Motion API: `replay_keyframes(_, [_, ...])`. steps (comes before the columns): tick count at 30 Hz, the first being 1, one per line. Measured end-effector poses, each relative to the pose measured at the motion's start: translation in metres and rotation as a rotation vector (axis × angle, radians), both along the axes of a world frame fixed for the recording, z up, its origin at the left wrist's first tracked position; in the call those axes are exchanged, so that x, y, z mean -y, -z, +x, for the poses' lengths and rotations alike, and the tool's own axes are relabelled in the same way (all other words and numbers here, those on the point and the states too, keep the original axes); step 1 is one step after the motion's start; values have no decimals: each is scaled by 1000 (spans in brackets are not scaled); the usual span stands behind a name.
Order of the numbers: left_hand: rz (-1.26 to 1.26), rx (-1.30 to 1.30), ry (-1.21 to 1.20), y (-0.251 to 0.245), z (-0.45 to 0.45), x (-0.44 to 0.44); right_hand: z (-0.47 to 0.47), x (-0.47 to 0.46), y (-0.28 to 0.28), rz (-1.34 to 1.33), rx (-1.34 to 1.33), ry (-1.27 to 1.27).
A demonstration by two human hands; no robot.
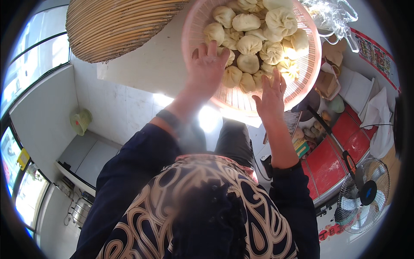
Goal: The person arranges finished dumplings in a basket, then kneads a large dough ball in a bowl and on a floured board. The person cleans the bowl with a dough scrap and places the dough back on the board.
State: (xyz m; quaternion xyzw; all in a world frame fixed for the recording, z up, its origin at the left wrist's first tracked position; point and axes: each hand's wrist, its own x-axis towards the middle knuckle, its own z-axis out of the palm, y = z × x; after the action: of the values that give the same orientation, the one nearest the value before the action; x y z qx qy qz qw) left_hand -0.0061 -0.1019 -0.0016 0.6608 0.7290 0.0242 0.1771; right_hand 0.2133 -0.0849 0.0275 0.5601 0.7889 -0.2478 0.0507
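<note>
A round pink plastic basket [305, 87] holds many pale steamed buns [249, 44], some with pleated tops. My left hand [207, 66] reaches over the basket's left side, its fingers spread around a bun [228, 55] partly hidden beneath them; whether it grips that bun I cannot tell. At the basket's near right part is my right hand [271, 94], fingers apart and pointing up the picture, close to the pleated buns [288, 68]. Nothing shows in its palm side that I can make out.
A round mat of thin sticks [123, 29] lies on the pale table [142, 69] to the left. Clear plastic bags [333, 16] lie beyond the basket. On the right are a cardboard box [326, 84], a red tiled surface [326, 166] and an electric fan [365, 194].
</note>
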Motion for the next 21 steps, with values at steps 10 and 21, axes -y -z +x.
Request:
replay_keyframes(10, [179,322,-78,-11,-5,14,28,-5,11,192,-162,89])
replay_keyframes(21, [144,388,276,-14,50,5,21,-7,9,167,-228,301])
